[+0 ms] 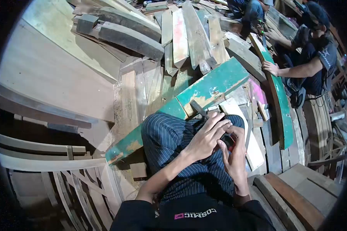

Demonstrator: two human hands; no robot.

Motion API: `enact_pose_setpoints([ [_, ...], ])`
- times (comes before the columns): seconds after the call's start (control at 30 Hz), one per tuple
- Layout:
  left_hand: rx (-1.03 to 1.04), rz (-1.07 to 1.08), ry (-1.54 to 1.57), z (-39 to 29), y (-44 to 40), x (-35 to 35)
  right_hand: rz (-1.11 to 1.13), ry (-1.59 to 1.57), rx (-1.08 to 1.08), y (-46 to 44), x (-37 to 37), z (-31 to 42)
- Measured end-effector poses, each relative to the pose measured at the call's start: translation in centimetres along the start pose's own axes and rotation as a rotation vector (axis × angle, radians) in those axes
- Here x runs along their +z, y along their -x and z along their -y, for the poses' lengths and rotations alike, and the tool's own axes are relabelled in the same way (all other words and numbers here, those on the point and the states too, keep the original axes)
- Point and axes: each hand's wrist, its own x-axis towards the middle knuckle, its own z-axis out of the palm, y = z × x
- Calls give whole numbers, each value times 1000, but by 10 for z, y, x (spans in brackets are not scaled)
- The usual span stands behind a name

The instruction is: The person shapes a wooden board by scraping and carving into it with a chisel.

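Note:
My left hand (211,135) and my right hand (235,154) meet above my lap. Fingers of both curl around a small dark object with a red part (230,143), mostly hidden, so its kind does not show. Just beyond my left fingertips, a dark flat tool end (198,109) juts over the board; the rest of it is covered by my hand and knee. Below my striped trousers (169,133) lies a long green board (212,85) with worn paint and bare wood patches.
At the right, another person (312,57) holds a second green board (277,98). Several loose planks (180,36) and curved beams (131,38) are piled ahead. Large pale panels (58,73) stand at the left, above slatted wood pieces (50,163). A white strip (254,152) lies beside my right knee.

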Motion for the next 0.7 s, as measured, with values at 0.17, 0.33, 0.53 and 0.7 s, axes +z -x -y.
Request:
enact_pose_setpoints([
  [0.17, 88, -108, 112, 7, -13, 7, -33, -80, -28, 5, 2, -10],
  [0.33, 214, -77, -2, 11, -33, -1, -152, -297, 68, 24, -8, -20],
  [0.53, 187, -134, 20, 6, -38, -4, -287, 519, 796, 111, -30, -195],
  [0.7, 210, -99, -18, 0, -33, -4, 46, 787, 990, 223, 4, -280],
])
